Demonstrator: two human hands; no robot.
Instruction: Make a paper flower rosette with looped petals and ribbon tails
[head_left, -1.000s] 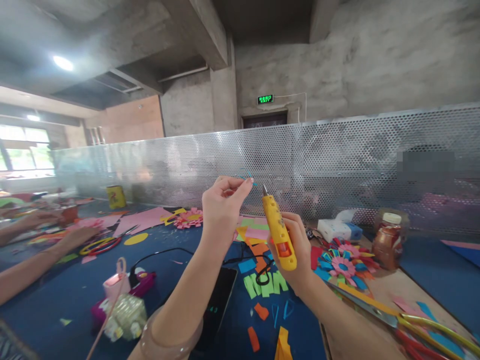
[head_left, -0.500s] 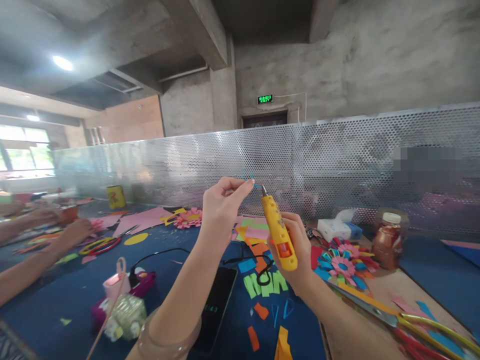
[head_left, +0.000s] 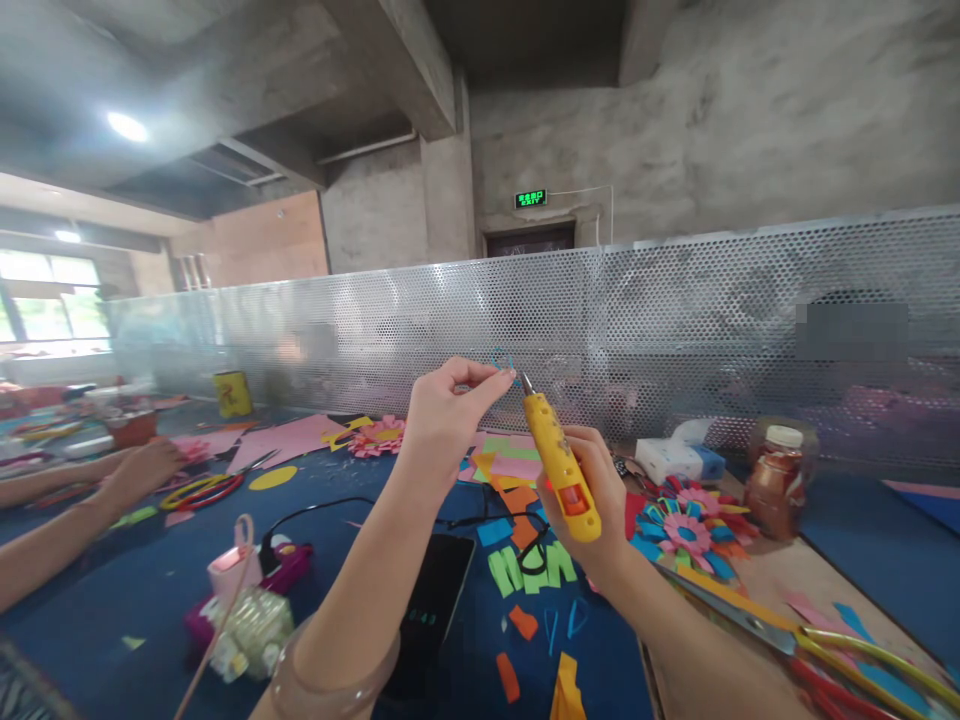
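My left hand (head_left: 457,405) is raised, thumb and finger pinching a thin blue paper loop (head_left: 501,356) that shows just above the fingertips. In my right hand (head_left: 596,490) is a yellow hot glue gun (head_left: 559,455), its metal nozzle pointing up, close to the pinched fingertips. Whether the nozzle touches the paper I cannot tell. Below the hands lie light green paper strips (head_left: 510,570), orange scraps (head_left: 523,622) and two small blue paper loops (head_left: 576,617) on the dark blue table.
To the right are paper flowers (head_left: 686,532), large scissors (head_left: 765,630), a brown bottle (head_left: 778,485) and a tissue pack (head_left: 675,458). A phone (head_left: 442,590) and a purple power strip (head_left: 292,572) lie left. Another person's hand (head_left: 146,470) works at far left. A perforated metal screen (head_left: 360,330) stands behind.
My left hand has shifted slightly right, bringing the blue paper loop nearer the glue gun's nozzle. The glue gun has barely moved. The other person's arms have shifted at far left.
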